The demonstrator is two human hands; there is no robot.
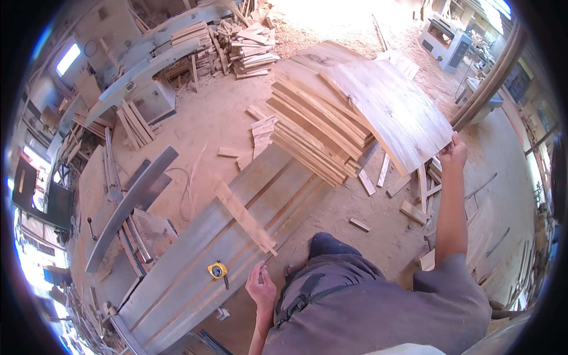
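My right hand grips the near right corner of a wide, pale wooden panel. The panel lies tilted over a stack of wooden boards at the far end of a long metal machine table. My left hand hangs beside the table's near edge with its fingers loosely bent and apart, holding nothing. Close to it, a narrow wooden strip lies across the table. A yellow tape measure rests on the metal surface to the left of that hand.
Offcuts lie scattered on the floor to the right, below the panel. A pile of wood pieces and heaped sawdust are at the back. A curved metal machine part stands left of the table. A grey machine stands far right.
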